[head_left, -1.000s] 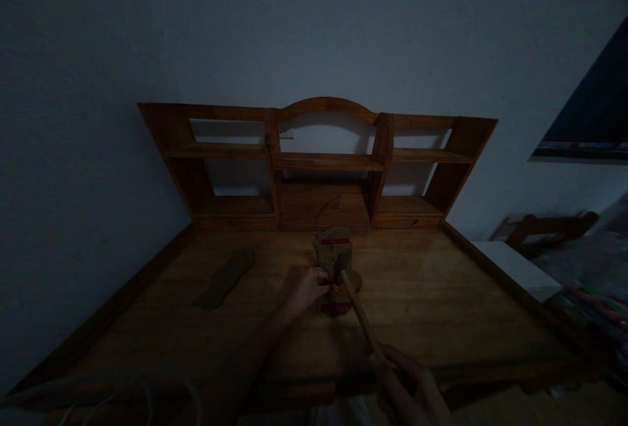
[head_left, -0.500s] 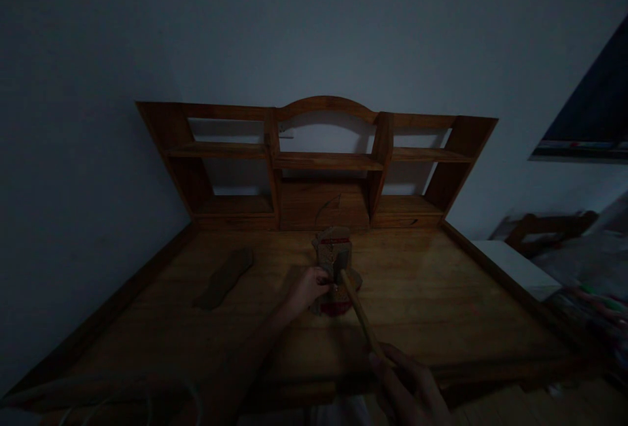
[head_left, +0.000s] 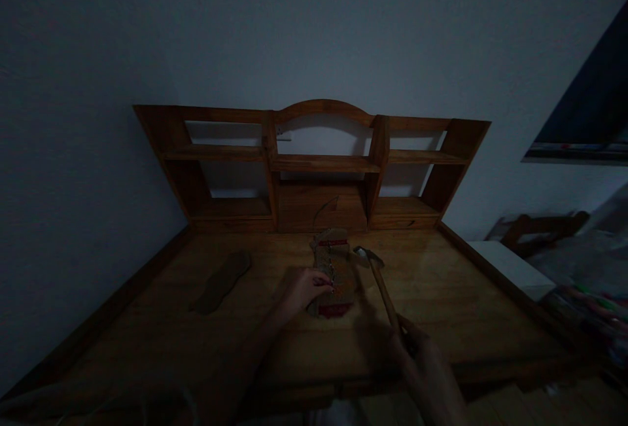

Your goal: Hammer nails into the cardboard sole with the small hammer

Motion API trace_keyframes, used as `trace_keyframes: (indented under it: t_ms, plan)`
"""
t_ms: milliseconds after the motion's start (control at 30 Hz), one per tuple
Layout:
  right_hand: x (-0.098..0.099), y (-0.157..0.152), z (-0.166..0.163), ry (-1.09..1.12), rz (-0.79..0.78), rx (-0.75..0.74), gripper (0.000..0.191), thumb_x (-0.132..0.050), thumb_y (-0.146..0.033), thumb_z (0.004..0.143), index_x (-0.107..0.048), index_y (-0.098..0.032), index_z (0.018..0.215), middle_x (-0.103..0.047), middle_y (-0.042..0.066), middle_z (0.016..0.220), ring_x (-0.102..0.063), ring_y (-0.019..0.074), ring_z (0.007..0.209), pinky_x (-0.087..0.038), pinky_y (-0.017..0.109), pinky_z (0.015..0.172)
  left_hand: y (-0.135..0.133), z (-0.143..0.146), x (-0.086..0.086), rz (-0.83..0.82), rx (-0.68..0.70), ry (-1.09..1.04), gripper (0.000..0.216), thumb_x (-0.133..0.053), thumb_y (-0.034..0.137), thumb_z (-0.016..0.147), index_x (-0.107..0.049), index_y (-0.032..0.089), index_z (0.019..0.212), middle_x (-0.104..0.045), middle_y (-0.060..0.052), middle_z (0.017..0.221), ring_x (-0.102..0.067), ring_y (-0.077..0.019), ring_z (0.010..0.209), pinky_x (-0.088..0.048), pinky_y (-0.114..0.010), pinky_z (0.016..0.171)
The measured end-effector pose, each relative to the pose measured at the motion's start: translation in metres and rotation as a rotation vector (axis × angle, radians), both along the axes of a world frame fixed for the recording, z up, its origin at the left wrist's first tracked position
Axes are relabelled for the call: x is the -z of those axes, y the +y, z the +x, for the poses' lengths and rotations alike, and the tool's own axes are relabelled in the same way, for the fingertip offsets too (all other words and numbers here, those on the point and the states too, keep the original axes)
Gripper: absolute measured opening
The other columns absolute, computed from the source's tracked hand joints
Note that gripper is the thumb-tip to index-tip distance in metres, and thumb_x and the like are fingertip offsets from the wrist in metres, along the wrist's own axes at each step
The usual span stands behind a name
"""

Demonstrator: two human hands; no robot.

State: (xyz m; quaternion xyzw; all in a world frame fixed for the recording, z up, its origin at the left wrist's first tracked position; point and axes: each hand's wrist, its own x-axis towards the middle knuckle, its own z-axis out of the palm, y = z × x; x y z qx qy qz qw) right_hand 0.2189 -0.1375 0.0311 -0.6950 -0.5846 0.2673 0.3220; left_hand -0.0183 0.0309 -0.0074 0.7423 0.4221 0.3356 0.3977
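**Hammer raised beside the workpiece on the dim desk**

Dead centre of the desk [head_left: 441, 308] sits the small brown workpiece [head_left: 334, 269], a stacked, cork-coloured piece with a red band at its near end and another red strip near its far end. It lies flat on the wood, its long side running from 6 o'clock toward 12. The light is very low, so what the piece is made of cannot be told.

At its 9 o'clock edge is the left hand [head_left: 305, 287], fingertips pinched together right against the piece's side, touching it around the middle. Whether something tiny sits between those fingertips cannot be made out.

Off at 3 o'clock from the piece, the hammer [head_left: 379, 282] is up, its head near the far right corner of the workpiece and apart from it. The wooden handle slants down toward 5 o'clock into the right hand [head_left: 424, 373], which is closed around the handle's lower end at the desk's near edge.

Further out, at 9 o'clock and well apart from the hands, a flat dark strip [head_left: 222, 281] lies on the desktop. At 12 o'clock, the wooden shelf unit [head_left: 321, 163] with an arched top stands against the pale wall [head_left: 314, 27]. Far out at 3 o'clock, past the desk's edge, a chair back [head_left: 540, 226] shows, blurred.
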Motion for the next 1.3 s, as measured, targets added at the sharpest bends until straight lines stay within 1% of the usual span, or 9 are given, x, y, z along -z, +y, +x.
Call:
trace_keyframes:
  t_ms: [100, 200, 300, 433, 533, 700, 867, 1067, 1300]
  plan:
    - [0.006, 0.009, 0.002, -0.078, -0.064, 0.024, 0.057, -0.030, -0.051, 0.090, -0.042, -0.015, 0.133, -0.060, 0.007, 0.106, -0.057, 0.0214, 0.099, -0.043, 0.029, 0.078, 0.000, 0.000, 0.001, -0.010, 0.010, -0.009, 0.026, -0.067, 0.032, 0.072, -0.069, 0.010, 0.086, -0.064, -0.004, 0.086, -0.059, -0.0121, 0.078, -0.044, -0.020, 0.068]
    - [0.010, 0.019, 0.000, -0.174, -0.046, -0.008, 0.055, -0.026, -0.045, 0.093, -0.039, -0.012, 0.135, -0.058, 0.009, 0.111, -0.055, 0.0230, 0.103, -0.039, 0.031, 0.085, 0.000, 0.000, 0.003, -0.006, 0.007, 0.019, 0.025, -0.067, 0.031, 0.073, -0.069, 0.011, 0.086, -0.064, -0.004, 0.085, -0.059, -0.0119, 0.078, -0.044, -0.020, 0.069]
    - [0.014, 0.029, -0.005, -0.265, -0.021, -0.038, 0.053, -0.027, -0.035, 0.092, -0.040, -0.005, 0.133, -0.058, 0.016, 0.109, -0.057, 0.0279, 0.097, -0.038, 0.035, 0.079, 0.002, -0.002, 0.006, -0.015, 0.009, -0.009, 0.027, -0.067, 0.033, 0.072, -0.069, 0.010, 0.086, -0.063, -0.005, 0.087, -0.059, -0.0128, 0.080, -0.044, -0.021, 0.071]
    - [0.020, 0.040, -0.011, -0.282, 0.001, -0.083, 0.044, -0.028, -0.028, 0.091, -0.045, -0.007, 0.126, -0.060, 0.014, 0.101, -0.059, 0.0252, 0.090, -0.037, 0.031, 0.070, 0.003, -0.001, 0.005, 0.001, 0.035, -0.019, 0.027, -0.066, 0.034, 0.073, -0.069, 0.010, 0.085, -0.063, -0.005, 0.085, -0.059, -0.0125, 0.079, -0.043, -0.021, 0.070]
    - [0.026, 0.044, -0.015, -0.280, 0.009, -0.077, 0.038, -0.027, -0.032, 0.093, -0.048, -0.013, 0.118, -0.061, 0.012, 0.094, -0.060, 0.0248, 0.086, -0.034, 0.030, 0.065, -0.001, 0.000, 0.000, -0.003, 0.014, -0.005, 0.022, -0.066, 0.029, 0.073, -0.068, 0.008, 0.082, -0.063, -0.005, 0.083, -0.058, -0.0119, 0.078, -0.043, -0.020, 0.069]
    - [0.033, 0.046, -0.016, -0.301, 0.029, -0.054, 0.038, -0.026, -0.033, 0.093, -0.046, -0.014, 0.119, -0.061, 0.010, 0.095, -0.060, 0.0254, 0.086, -0.033, 0.030, 0.066, -0.001, -0.001, 0.002, 0.006, 0.013, -0.014, 0.024, -0.067, 0.032, 0.072, -0.069, 0.011, 0.084, -0.063, -0.003, 0.084, -0.059, -0.0113, 0.078, -0.043, -0.020, 0.069]
    - [0.033, 0.050, -0.015, -0.288, 0.009, -0.048, 0.040, -0.028, -0.035, 0.092, -0.046, -0.014, 0.121, -0.061, 0.010, 0.095, -0.060, 0.0248, 0.084, -0.034, 0.030, 0.063, 0.004, -0.003, 0.008, 0.039, 0.014, 0.004, 0.025, -0.067, 0.034, 0.073, -0.070, 0.013, 0.086, -0.063, -0.003, 0.085, -0.058, -0.0111, 0.078, -0.043, -0.020, 0.069]
    - [0.027, 0.049, -0.018, -0.257, 0.029, -0.054, 0.036, -0.028, -0.035, 0.092, -0.049, -0.016, 0.114, -0.062, 0.009, 0.088, -0.060, 0.0248, 0.081, -0.032, 0.029, 0.062, -0.001, 0.000, 0.000, 0.027, 0.008, 0.001, 0.022, -0.067, 0.028, 0.073, -0.069, 0.010, 0.084, -0.063, -0.004, 0.085, -0.058, -0.0114, 0.078, -0.044, -0.020, 0.069]
    - [0.032, 0.057, -0.018, -0.264, 0.038, -0.037, 0.032, -0.032, -0.035, 0.090, -0.050, -0.019, 0.112, -0.062, 0.004, 0.085, -0.061, 0.0207, 0.081, -0.034, 0.027, 0.062, 0.000, 0.002, 0.002, -0.055, -0.019, -0.047, 0.024, -0.069, 0.028, 0.070, -0.068, 0.007, 0.083, -0.063, -0.006, 0.083, -0.059, -0.0131, 0.078, -0.045, -0.021, 0.069]
